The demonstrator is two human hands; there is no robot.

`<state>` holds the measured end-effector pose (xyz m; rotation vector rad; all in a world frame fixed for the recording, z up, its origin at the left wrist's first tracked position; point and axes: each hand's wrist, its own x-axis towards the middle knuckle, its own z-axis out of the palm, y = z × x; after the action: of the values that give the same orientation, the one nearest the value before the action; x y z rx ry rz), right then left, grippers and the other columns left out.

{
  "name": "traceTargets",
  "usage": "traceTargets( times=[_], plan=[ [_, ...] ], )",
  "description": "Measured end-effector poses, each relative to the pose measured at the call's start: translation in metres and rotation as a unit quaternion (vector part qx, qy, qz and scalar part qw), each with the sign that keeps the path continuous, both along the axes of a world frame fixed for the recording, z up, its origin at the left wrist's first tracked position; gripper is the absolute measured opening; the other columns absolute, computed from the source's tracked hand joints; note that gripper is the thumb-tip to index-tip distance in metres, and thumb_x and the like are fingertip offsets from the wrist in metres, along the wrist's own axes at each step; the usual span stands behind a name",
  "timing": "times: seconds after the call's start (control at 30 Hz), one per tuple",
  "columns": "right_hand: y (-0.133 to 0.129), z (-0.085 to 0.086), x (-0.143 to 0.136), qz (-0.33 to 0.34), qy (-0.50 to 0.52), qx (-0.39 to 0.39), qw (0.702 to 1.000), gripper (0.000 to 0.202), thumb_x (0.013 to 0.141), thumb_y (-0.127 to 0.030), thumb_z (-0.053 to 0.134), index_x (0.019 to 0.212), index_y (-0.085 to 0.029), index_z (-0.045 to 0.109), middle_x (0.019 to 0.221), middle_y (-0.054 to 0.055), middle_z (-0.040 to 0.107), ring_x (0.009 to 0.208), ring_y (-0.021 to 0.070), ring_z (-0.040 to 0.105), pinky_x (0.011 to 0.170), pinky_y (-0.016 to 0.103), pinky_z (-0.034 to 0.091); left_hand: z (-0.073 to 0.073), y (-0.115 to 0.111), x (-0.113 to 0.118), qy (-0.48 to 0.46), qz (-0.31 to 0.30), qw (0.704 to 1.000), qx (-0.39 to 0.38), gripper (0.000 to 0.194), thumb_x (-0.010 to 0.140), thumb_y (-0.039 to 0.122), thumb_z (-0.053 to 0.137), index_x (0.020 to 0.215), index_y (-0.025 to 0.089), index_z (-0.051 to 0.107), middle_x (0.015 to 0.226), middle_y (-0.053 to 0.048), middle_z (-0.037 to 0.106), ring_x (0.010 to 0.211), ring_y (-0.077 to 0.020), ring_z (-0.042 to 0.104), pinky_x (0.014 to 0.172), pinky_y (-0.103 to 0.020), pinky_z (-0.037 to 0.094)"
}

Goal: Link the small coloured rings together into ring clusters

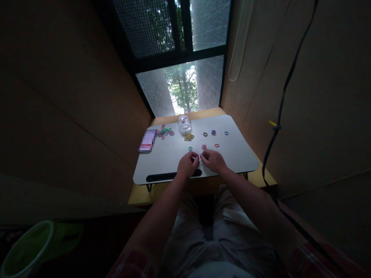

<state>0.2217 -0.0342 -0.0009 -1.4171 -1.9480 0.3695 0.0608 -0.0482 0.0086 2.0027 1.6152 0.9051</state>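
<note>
Left hand [187, 165]: fingertips pinching in, contents unclear;
Right hand [213, 160]: pinched too, contents hidden;
Green ring [190, 150]: just beyond left fingertips; looks light, probably bendy; rim's the grip

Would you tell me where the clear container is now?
In the head view, the container is far back on the white board, midway across, right of the heaped coloured rings and just beyond the gold pile.
</note>
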Motion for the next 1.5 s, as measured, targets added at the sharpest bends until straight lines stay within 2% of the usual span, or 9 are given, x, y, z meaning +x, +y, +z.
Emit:
traceTargets(
  times=[0.13, 0.23, 0.4, 0.6, 0.83, 1.03, 1.5],
  plan=[
    [0.0016, -0.003, 0.0018, 0.01, 0.045, 0.032, 0.998, 0.012, 0.081, -0.025, 0.052, 0.081, -0.019, 0.063, 0.083, 0.004, 0.066, 0.061, 0.0126, 0.051, 0.06, 0.024, 0.036, 0.0024, -0.0016, 0.0004, -0.016, -0.005, 1.0, -0.009, 0.026, 0.084, 0.032, 0.055, 0.106, 0.021, 0.064, 0.075, -0.001, 0.066, 0.063, -0.0118, 0.056, 0.065, -0.025, 0.042],
    [0.0016, -0.0031, 0.0034, 0.029, 0.048, 0.013, 0.998, 0.012, 0.082, -0.025, 0.052, 0.083, -0.02, 0.063, 0.083, 0.002, 0.067, 0.057, 0.0117, 0.05, 0.059, 0.023, 0.036, 0.003, -0.0024, 0.0002, -0.016, -0.012, 1.0, -0.004, 0.032, 0.084, 0.033, 0.055, 0.113, 0.022, 0.064, 0.078, -0.001, 0.067, 0.064, -0.0118, 0.056, 0.066, -0.024, 0.043],
    [0.001, -0.0005, 0.0038, 0.054, 0.032, -0.002, 0.998, 0.014, 0.083, -0.027, 0.053, 0.084, -0.021, 0.066, 0.078, 0.001, 0.067, 0.061, 0.0121, 0.053, 0.062, 0.023, 0.036, -0.0005, -0.0007, -0.0009, -0.005, -0.02, 1.0, -0.009, 0.024, 0.084, 0.036, 0.055, 0.098, 0.022, 0.067, 0.073, 0.0, 0.066, 0.062, -0.0117, 0.056, 0.061, -0.024, 0.04],
    [0.001, 0.0017, 0.0019, 0.032, 0.006, -0.019, 0.999, 0.013, 0.083, -0.027, 0.055, 0.082, -0.021, 0.067, 0.076, 0.001, 0.067, 0.062, 0.0128, 0.055, 0.061, 0.024, 0.035, -0.0038, 0.0007, -0.0011, -0.004, -0.006, 1.0, 0.002, 0.023, 0.084, 0.04, 0.055, 0.085, 0.019, 0.064, 0.072, 0.0, 0.064, 0.062, -0.0107, 0.054, 0.059, -0.023, 0.038],
    [0.001, 0.0024, -0.0003, 0.017, -0.01, -0.011, 1.0, 0.012, 0.083, -0.026, 0.055, 0.079, -0.02, 0.064, 0.076, 0.002, 0.066, 0.066, 0.0132, 0.055, 0.062, 0.024, 0.035, -0.0025, 0.0006, -0.0012, -0.02, 0.001, 1.0, -0.002, 0.022, 0.084, 0.04, 0.053, 0.08, 0.019, 0.06, 0.069, 0.0, 0.063, 0.061, -0.0107, 0.054, 0.06, -0.023, 0.037],
    [0.0005, 0.0005, 0.0009, 0.031, -0.009, 0.0, 0.999, 0.013, 0.083, -0.028, 0.055, 0.077, -0.02, 0.062, 0.073, 0.001, 0.064, 0.065, 0.013, 0.054, 0.063, 0.024, 0.034, -0.0018, 0.0003, -0.0011, -0.016, 0.014, 1.0, 0.0, 0.019, 0.084, 0.037, 0.053, 0.083, 0.019, 0.059, 0.069, 0.001, 0.062, 0.062, -0.0106, 0.053, 0.06, -0.023, 0.037],
    [0.0003, -0.0061, 0.0016, 0.037, 0.021, -0.004, 0.999, 0.008, 0.08, -0.024, 0.054, 0.082, -0.02, 0.061, 0.074, 0.0, 0.063, 0.061, 0.0119, 0.052, 0.061, 0.023, 0.036, -0.0036, 0.0005, -0.0006, 0.001, 0.018, 1.0, -0.009, 0.015, 0.08, 0.033, 0.057, 0.082, 0.019, 0.058, 0.065, 0.003, 0.058, 0.058, -0.0097, 0.049, 0.057, -0.023, 0.034]
  ],
)
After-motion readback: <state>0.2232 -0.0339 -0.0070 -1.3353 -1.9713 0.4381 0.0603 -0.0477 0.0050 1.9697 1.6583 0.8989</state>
